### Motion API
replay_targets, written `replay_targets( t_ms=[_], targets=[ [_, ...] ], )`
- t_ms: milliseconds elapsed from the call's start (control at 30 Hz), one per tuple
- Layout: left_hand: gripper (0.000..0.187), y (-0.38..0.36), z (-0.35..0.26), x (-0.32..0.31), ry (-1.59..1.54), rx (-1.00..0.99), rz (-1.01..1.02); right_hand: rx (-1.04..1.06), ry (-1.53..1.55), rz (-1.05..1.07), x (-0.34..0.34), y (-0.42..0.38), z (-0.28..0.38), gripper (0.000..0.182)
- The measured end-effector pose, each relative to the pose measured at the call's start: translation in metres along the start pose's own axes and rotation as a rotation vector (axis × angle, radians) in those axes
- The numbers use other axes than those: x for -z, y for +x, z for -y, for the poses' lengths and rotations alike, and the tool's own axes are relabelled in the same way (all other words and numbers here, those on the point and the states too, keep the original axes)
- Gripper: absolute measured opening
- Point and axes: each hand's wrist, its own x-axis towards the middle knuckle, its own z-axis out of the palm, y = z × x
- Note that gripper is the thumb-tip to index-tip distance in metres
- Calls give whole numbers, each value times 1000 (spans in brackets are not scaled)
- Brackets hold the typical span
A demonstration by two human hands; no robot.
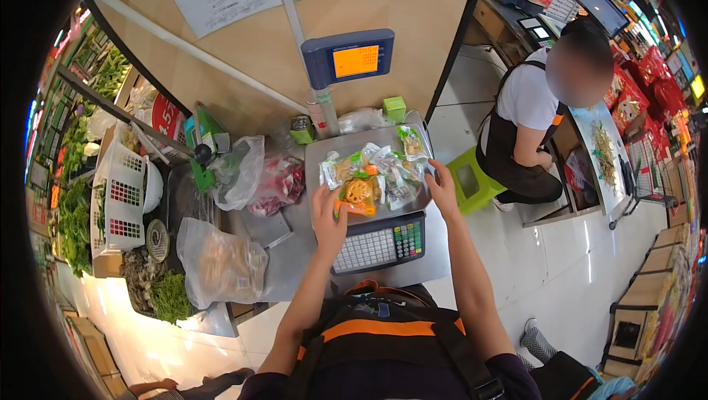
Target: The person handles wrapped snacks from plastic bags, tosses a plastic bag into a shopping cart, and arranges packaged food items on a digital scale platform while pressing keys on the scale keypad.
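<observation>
A person at a shop weighing station reaches both arms over an electronic scale (376, 241), its steel pan (318, 155) heaped with clear packets of food (376, 175). The left hand (328, 216) lies at the pan's near left edge, fingers spread and resting against a packet of sliced lotus root (358, 192) at the front of the heap; it touches the packet rather than closing around it. The right hand (443, 188) sits at the pan's right rim, fingers loosely extended beside the packets and gripping nothing. Below the pan is the scale's keypad (367, 249), and above it a display (355, 61) glows orange on a post. On the worktop (287, 252) left of the scale lie a clear bag of red items (279, 185) and, nearer the camera, a bag of pale pieces (221, 261). A white basket (122, 193) and leafy greens (171, 297) are further left. To the right, another person in a white shirt and dark apron (520, 131) sits bent over by a green stool (467, 179).
</observation>
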Motion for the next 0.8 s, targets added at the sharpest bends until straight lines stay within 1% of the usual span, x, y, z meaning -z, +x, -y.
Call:
replay_targets(
  t_ms=[100,167,200,267,333,400,467,500,567,633,733,800],
  targets=[
    [34,-23,-5,8,-15,35,47,-8,50,-96,8,-17,-13,39],
    [30,-39,-6,11,-139,145,146,-3,-72,-206,15,-35,-27,35],
    [28,-47,-6,11,-207,192,207,-16,-67,-232,19,-46,-33,34],
    [22,-63,1,14,-171,102,307,-38,-81,-302,27,-72,-52,32],
    [18,-74,4,20,-110,77,488,-104,-136,-367,35,-108,-59,30],
    [16,-87,4,23,-165,66,588,-190,-172,-427,46,-150,-58,29],
    [17,-90,-11,28,-170,110,722,-248,-218,-472,51,-197,-70,29],
    [17,-93,-15,28,-161,74,751,-277,-259,-484,55,-225,-80,29],
    [19,-101,-16,23,-188,138,902,-388,-266,-510,60,-285,-93,30],
    [22,-108,-6,14,-188,23,1051,-495,-306,-533,60,-352,-112,29],
    [27,-114,-5,9,-145,-129,1256,-700,-277,-550,56,-440,-110,30],
    [31,-117,-6,7,-86,-202,1356,-822,-271,-539,56,-486,-116,31]
  ],
)
